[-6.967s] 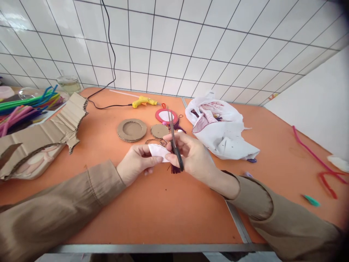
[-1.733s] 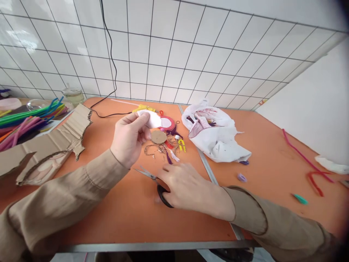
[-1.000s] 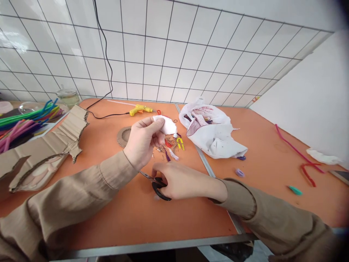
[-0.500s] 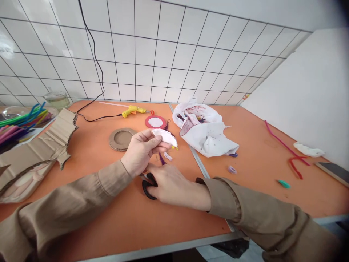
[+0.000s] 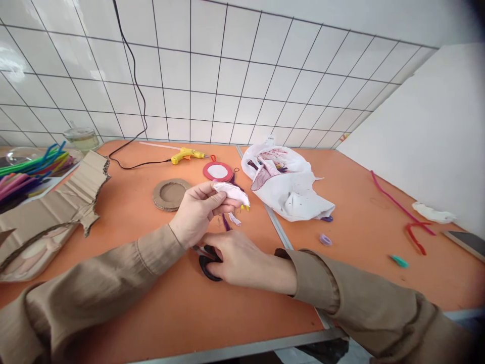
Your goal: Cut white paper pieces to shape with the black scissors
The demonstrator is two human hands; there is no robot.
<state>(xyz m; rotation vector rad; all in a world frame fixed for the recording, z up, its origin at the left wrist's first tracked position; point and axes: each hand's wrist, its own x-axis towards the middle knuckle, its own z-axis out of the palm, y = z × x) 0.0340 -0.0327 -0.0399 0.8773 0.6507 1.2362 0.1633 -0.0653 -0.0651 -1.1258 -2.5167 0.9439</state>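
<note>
Pinched between the thumb and fingers of my left hand (image 5: 197, 210) is a small folded white piece (image 5: 233, 193), which looks like cloth or paper. My right hand (image 5: 242, 258) grips black-handled scissors (image 5: 207, 265) low over the orange table (image 5: 182, 313), just below my left wrist; their blades are mostly hidden. Beyond my left hand lies a red ring with a white centre (image 5: 217, 172). A round cardboard ring (image 5: 171, 194) rests to its left. Small purple and white scraps (image 5: 234, 219) lie between my hands and the ring.
A yellow glue gun (image 5: 187, 155) with a black cord lies near the tiled wall. The white plastic bag (image 5: 291, 187) sits right of centre. Torn cardboard (image 5: 56, 197) and pipe cleaners (image 5: 30, 177) are at the left. Red wire (image 5: 415, 237) and a green piece (image 5: 399, 261) lie right.
The view has shifted slightly, so the table items appear a little further right and lower. The white piece is tilted slightly differently in my left hand. Both hands keep their holds.
</note>
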